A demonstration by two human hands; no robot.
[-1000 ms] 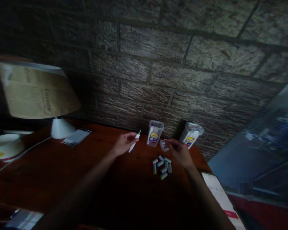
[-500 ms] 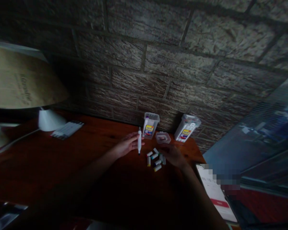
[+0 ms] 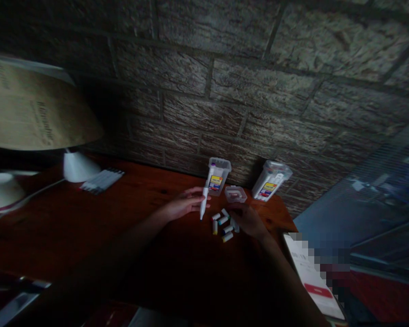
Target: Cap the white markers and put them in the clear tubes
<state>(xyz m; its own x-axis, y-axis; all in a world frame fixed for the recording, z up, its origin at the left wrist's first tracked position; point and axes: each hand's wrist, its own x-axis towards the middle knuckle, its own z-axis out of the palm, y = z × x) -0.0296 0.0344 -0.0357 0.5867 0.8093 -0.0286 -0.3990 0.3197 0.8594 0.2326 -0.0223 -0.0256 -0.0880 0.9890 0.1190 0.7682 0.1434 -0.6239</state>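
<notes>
Dimly lit at the bench (image 3: 143, 186), I hold a white marker (image 3: 204, 203) in my left hand (image 3: 184, 204), close to upright and in front of the tub (image 3: 221, 186); whether the two touch, I cannot tell. The grip is at mid-barrel, with some fingers spread out behind. My right hand (image 3: 248, 220) bends over the caps (image 3: 227, 230), scattered in front of the tub and a little to its right; its fingertips are hidden, and I cannot tell whether they pinch anything. A dish (image 3: 234, 200) sits just beside the tub, on its right.

The marker looks light and stiff, its smooth barrel likely to turn or slide under a slack pinch. Mid-barrel seems the place to hold it, clear of both ends, where a nib could smear or bend; the lower end tapers, though it is too small to show whether the tip is bare. The caps look lighter than the marker, hard and round, apt to roll away from the tub if nudged, and best pinched across the sides, one at a time.
</notes>
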